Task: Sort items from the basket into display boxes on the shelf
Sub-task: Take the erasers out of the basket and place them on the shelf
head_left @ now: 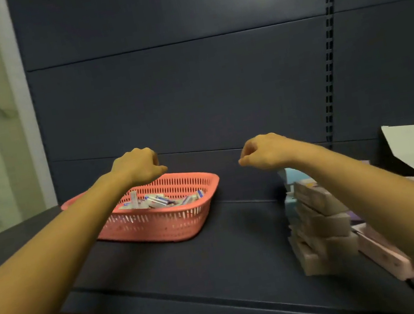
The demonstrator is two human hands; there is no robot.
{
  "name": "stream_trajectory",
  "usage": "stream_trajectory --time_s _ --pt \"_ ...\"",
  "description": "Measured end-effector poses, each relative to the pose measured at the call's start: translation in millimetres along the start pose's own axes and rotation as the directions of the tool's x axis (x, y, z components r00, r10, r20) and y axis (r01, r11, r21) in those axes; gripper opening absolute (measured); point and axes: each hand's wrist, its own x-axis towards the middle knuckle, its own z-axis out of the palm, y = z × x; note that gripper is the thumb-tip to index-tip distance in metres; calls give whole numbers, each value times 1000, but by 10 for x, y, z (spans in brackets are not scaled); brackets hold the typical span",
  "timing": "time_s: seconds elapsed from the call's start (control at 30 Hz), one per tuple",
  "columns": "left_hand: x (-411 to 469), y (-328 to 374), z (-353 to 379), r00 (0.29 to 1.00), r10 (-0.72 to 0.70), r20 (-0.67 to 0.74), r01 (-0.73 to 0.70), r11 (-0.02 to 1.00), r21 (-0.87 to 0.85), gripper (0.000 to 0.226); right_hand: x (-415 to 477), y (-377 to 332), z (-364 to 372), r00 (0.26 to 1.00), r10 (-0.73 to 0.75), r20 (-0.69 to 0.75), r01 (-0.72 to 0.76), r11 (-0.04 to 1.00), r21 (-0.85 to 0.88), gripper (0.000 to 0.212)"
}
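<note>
**Here: two loose fists above the shelf**

The coral basket [155, 214] lies at the left back of the dark shelf [217, 259], its long side running left to right, small packets [158, 200] inside. The left hand [137, 167] hangs just above its back rim, fingers curled, holding nothing visible. The right hand [262, 151], also curled and without any visible item, is above the stacked display boxes [321, 225], well apart from the basket.

head view: worn on the person's head, at standing height just in front of the shelf [216, 251] | faces forward and slightly down onto the shelf top and dark back panel [189, 91] | close, arm's reach; both forearms enter from the bottom corners | wide-angle, edges bowed | only view, no overlap
</note>
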Motion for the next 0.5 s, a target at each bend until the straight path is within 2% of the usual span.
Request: stream_trajectory --time_s 0.23,0.37,0.5 --pt "362 -1026 -19 997 -6 74 5 1000 23 34 557 -902 306 999 -15 38 14 999 38 28" --pt "605 -1518 104 975 70 213 -78 997 29 38 838 -1315 657 994 14 105 -16 1000 16 29" --pt "771 -1665 226 934 174 313 -179 984 -12 39 1016 -1462 870 978 68 196 -65 998 -23 30"
